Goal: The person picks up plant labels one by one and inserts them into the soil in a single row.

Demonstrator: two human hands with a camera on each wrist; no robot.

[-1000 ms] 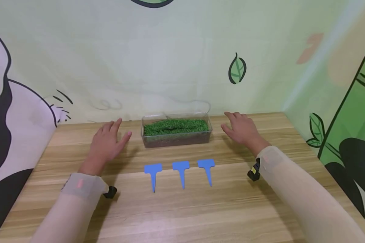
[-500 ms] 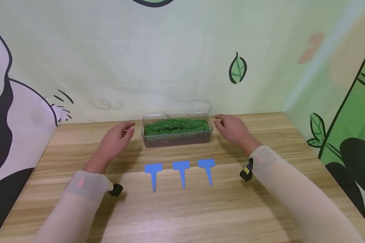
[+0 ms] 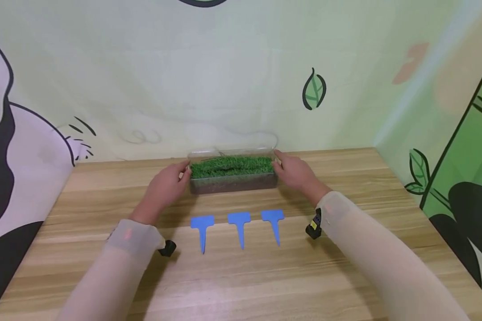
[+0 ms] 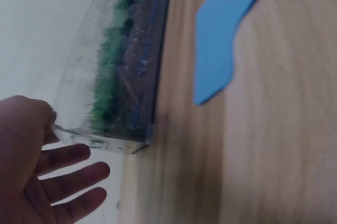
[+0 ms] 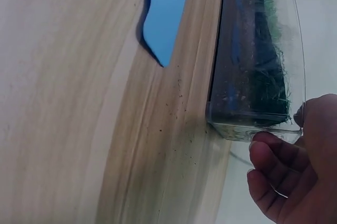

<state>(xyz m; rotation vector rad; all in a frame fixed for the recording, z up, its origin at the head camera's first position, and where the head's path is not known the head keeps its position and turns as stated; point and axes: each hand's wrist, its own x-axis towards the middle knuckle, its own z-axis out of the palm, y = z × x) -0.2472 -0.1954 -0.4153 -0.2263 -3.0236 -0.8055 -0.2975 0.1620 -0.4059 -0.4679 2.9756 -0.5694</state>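
A clear plastic planter box (image 3: 234,183), with dark soil and green artificial grass (image 3: 241,164) in it, stands at the back of the table. At its left end my left hand (image 3: 165,186) has thumb and index finger at the rim; in the left wrist view the other fingers spread loosely beneath. My right hand (image 3: 298,173) pinches the rim at the opposite end, its remaining fingers curled outside the end wall (image 5: 245,131). Three blue T-shaped plant labels lie in front of the box: a left label (image 3: 202,222), a middle label (image 3: 238,218) and a right label (image 3: 272,216).
The wood-grain table (image 3: 233,285) meets a printed wall cloth (image 3: 225,89) right behind the box. A few dark crumbs (image 5: 180,96) lie near the box's right end. Both sleeved forearms reach in from the front, a small black camera on each wrist.
Both hands have moved inward from either side of the planter box, their spread fingers closing onto its two ends. The box and the blue labels have stayed in place.
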